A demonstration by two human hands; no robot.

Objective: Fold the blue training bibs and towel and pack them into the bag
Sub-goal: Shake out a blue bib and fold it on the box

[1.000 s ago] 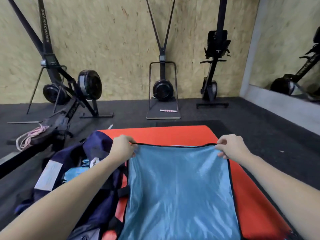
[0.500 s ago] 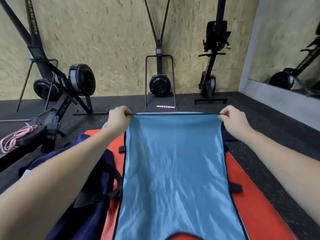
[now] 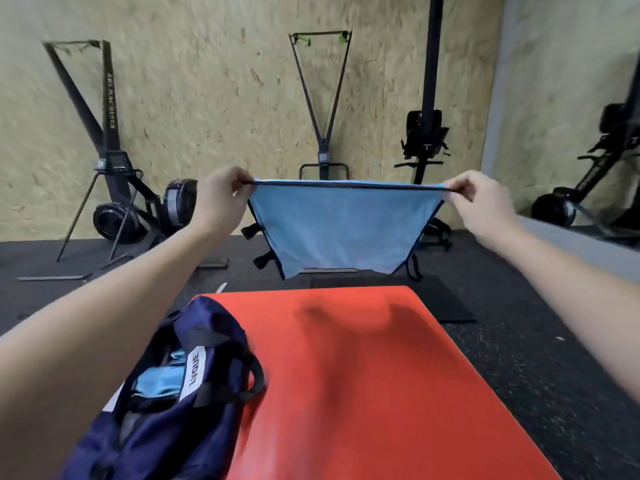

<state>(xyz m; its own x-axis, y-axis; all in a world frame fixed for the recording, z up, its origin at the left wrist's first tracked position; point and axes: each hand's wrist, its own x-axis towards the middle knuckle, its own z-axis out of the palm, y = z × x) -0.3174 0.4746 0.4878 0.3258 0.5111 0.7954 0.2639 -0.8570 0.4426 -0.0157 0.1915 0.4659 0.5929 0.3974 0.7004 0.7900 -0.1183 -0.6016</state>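
Change noted: half a second ago the blue bib [image 3: 341, 230] lay draped over the orange mat [image 3: 398, 375] towards the lower frame; it now hangs clear in the centre of the frame, lifted off the mat and stretched taut along its dark top hem. The left hand [image 3: 221, 195] pinches the upper left corner, fingers curled over the hem. The right hand [image 3: 474, 199] pinches the upper right corner likewise. Black straps dangle at the bib's edges.

The navy bag [image 3: 162, 403] sits at lower left, partly on the mat, mouth open, with light blue fabric already visible inside.

Assessment: the garment appears to be shaken out and squared before folding. At least one item is packed; this bib remains unfolded.
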